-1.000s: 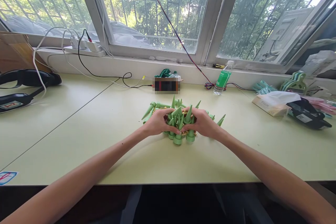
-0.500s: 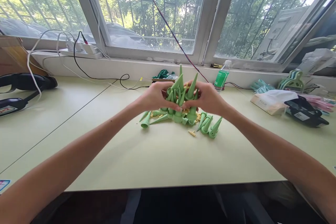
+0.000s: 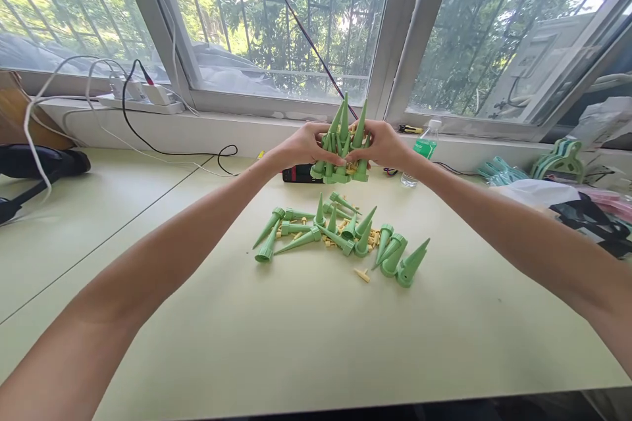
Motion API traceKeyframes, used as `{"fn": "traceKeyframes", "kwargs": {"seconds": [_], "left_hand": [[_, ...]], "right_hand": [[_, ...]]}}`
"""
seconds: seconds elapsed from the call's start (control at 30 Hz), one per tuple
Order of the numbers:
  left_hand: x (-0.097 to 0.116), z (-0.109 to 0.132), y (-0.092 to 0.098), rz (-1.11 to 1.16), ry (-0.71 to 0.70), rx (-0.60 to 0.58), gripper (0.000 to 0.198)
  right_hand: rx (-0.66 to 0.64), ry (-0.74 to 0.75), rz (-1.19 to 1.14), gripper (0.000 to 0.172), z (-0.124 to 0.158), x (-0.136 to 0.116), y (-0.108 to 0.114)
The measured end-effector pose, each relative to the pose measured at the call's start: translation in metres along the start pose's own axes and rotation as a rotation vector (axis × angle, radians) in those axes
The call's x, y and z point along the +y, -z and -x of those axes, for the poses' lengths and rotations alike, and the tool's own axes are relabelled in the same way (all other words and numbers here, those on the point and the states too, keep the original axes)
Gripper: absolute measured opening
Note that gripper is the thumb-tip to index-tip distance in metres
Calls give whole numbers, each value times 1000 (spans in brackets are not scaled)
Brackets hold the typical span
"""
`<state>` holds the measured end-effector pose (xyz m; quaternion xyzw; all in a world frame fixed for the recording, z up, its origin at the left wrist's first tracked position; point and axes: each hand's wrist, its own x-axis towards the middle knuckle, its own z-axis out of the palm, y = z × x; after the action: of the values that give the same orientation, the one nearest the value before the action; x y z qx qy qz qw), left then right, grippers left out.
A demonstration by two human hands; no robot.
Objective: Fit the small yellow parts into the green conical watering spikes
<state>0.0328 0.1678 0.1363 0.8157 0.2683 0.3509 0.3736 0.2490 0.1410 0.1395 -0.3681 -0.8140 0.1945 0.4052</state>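
Note:
Between my two hands a bunch of green plastic spikes (image 3: pixel 343 138) is held up above the far part of the table, mostly with the points upward. My left hand (image 3: pixel 313 145) is closed round the bunch's left side. Gripping the right side is my right hand (image 3: pixel 378 145); the two thumbs almost meet in front. A few small yellow pieces show among the held spikes. Below, apart from the hands, lies a loose pile of green spikes (image 3: pixel 301 235) with small yellow pieces (image 3: pixel 330 243) scattered among them. One yellow T-shaped piece (image 3: pixel 363 275) lies nearer me.
A dark box (image 3: pixel 299 174) sits behind the hands. To the right stand a bottle with a green label (image 3: pixel 425 147), green hangers (image 3: pixel 557 159) and a black strapped item (image 3: pixel 605 220). Cables run from a power strip (image 3: pixel 143 100) at the left along the windowsill.
Both hands have lifted the bunch of spikes up and away from the pile, which now shows beneath them. My view has tilted and shifted slightly.

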Motion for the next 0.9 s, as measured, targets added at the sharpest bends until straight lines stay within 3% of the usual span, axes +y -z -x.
{"fn": "traceKeyframes", "kwargs": {"seconds": [0.27, 0.47, 0.67, 0.9], "left_hand": [[-66, -20, -10, 104, 41, -31, 69], [-103, -9, -20, 144, 87, -55, 72], [-110, 11, -28, 184, 100, -3, 73], [-102, 36, -38, 207, 170, -43, 66]], "right_hand": [[5, 24, 34, 49, -12, 62, -19], [-31, -61, -48, 53, 3, 87, -48], [-80, -112, -69, 48, 13, 82, -63], [-149, -127, -101, 47, 32, 67, -70]]}}
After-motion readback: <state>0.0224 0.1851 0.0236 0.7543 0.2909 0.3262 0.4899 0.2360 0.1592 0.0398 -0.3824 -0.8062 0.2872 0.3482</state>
